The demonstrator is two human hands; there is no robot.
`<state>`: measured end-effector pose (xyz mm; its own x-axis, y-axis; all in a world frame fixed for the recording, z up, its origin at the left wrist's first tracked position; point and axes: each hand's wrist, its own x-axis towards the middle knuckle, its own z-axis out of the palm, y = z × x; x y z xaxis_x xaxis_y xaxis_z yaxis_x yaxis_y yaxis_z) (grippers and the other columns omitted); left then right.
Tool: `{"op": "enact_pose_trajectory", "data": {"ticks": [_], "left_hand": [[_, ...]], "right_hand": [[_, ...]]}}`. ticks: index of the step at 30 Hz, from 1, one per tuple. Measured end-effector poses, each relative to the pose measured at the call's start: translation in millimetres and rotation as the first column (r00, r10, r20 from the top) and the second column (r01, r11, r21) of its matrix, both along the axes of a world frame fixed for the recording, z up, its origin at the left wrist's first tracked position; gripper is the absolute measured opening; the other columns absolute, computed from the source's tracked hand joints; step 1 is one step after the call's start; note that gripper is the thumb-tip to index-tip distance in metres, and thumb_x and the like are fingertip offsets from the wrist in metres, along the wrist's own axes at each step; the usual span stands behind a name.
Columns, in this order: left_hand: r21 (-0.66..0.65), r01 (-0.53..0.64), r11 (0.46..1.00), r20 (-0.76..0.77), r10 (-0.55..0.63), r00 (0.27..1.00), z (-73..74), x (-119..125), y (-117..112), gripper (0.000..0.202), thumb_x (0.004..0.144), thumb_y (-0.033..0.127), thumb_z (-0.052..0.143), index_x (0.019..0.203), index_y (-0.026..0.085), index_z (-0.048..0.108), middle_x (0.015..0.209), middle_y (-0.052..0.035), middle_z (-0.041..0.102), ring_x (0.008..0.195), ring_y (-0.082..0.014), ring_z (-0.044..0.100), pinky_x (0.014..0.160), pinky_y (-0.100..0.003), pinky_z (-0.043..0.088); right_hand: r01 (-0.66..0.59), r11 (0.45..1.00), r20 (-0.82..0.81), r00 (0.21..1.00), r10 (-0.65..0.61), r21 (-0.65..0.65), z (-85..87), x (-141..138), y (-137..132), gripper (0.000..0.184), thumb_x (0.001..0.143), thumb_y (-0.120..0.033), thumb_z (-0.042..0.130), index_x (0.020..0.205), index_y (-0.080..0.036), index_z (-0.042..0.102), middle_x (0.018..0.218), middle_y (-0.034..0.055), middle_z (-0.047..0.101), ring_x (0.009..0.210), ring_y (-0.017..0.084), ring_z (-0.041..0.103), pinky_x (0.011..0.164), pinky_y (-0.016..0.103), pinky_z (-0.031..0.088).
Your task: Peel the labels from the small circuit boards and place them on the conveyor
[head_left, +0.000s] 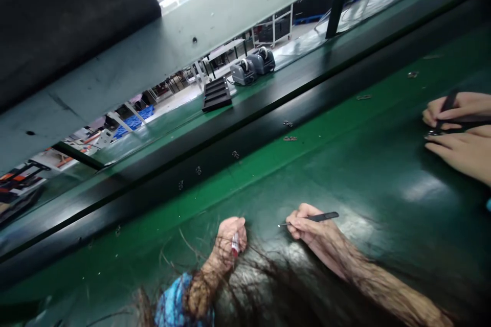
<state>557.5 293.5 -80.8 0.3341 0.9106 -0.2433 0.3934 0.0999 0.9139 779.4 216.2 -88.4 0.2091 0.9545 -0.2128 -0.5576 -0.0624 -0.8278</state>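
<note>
Hair [251, 265] crosses left hand [230, 237]; right hand [307, 222] holds seemingly metal tweezers [320, 218].

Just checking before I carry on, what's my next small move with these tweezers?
Probably bring the black tweezers in your right hand to the small metal part on the green mat, since it looks like the nearest part ahead of their tip.

Small metal parts [290, 138] seemingly lined along a conveyor belt [238, 199]

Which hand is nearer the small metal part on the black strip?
Right hand is nearer, below the small metal part; the left hand is farther off, lower left in view.
</note>
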Motion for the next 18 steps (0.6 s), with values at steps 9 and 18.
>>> {"op": "enact_pose_trajectory", "data": {"ticks": [9,18], "left_hand": [[0.344,0.412,0.844,-0.445,-0.239,0.863,21.6,164.1,161.8,0.021,0.097,0.034,0.072,0.114,0.024,0.078,0.121,-0.0066,0.079,0.118,-0.0233,0.071,0.106,-0.039,0.058],[0.268,0.618,0.739,-0.708,-0.285,0.647,1.9,248.8,214.6,0.035,0.1,0.037,0.072,0.13,0.018,0.069,0.136,-0.0113,0.068,0.116,-0.0263,0.069,0.105,-0.05,0.059]], "right_hand": [[0.037,0.998,-0.092,0.995,-0.031,0.059,-3.8,31.9,11.7,0.034,0.066,-0.042,0.095,0.062,-0.027,0.065,0.069,0.0021,0.071,0.063,0.016,0.067,0.06,0.037,0.054],[0.062,0.997,-0.164,0.985,-0.055,0.037,-12.9,33.4,10.0,0.032,0.066,-0.039,0.095,0.066,-0.028,0.066,0.071,0.0016,0.071,0.066,0.017,0.065,0.059,0.036,0.054]]}}
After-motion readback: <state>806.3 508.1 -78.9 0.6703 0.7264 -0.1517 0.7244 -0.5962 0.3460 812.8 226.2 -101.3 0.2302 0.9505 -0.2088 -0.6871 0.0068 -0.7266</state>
